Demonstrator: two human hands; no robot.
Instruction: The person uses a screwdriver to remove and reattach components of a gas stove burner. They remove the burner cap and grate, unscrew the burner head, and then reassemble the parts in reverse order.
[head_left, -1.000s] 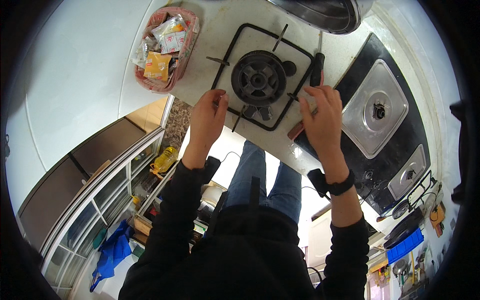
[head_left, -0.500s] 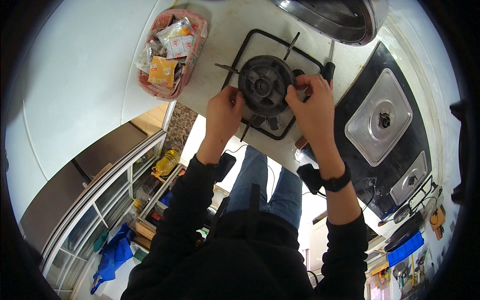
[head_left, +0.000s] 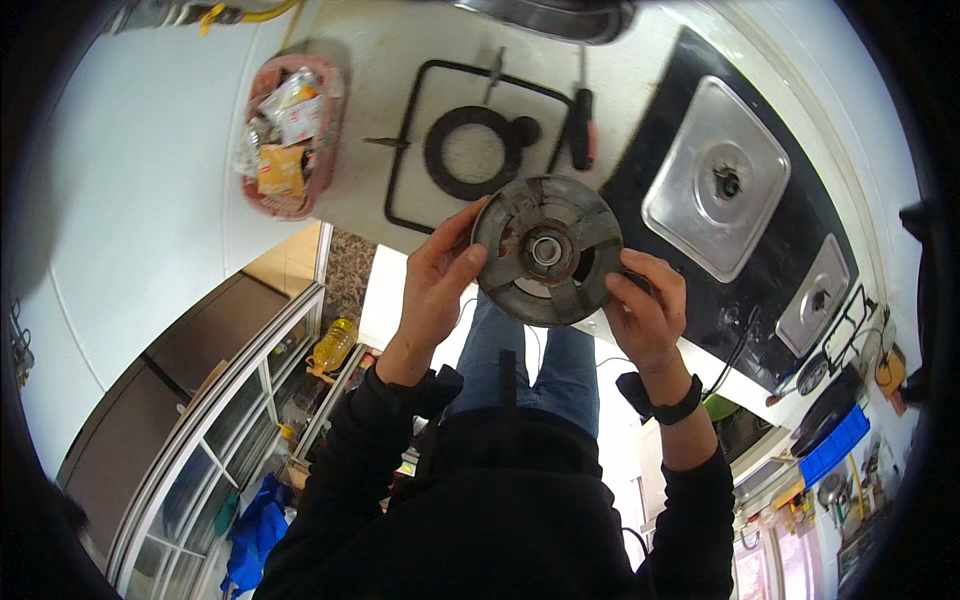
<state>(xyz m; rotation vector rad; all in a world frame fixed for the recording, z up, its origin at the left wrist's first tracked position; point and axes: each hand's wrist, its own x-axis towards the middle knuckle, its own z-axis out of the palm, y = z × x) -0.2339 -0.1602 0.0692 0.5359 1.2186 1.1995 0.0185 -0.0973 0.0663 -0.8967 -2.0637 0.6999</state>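
Observation:
Between my two hands is a round, dark metal gas burner (head_left: 587,220), lifted off the counter and tilted so a face with a central ring and openings shows. My left hand (head_left: 437,287) grips its left rim, thumb on the near face. On the opposite rim, the fingers and thumb of my right hand (head_left: 648,305) close on the edge. Beyond it on the counter lies a black square pan support (head_left: 408,150) with prongs. A flat black ring (head_left: 435,150) with a small round lobe rests inside that frame.
A screwdriver (head_left: 581,135) with a black and red handle lies right of the frame. Farther right is a black hob (head_left: 640,160) with steel plates. A pink basket (head_left: 330,150) of packets stands left, and a metal pot (head_left: 560,18) at the back.
The burner has come up off the pan support and toward me, tilting to show another face. Both hands moved with it, uncovering the flat ring. The view has shifted too.

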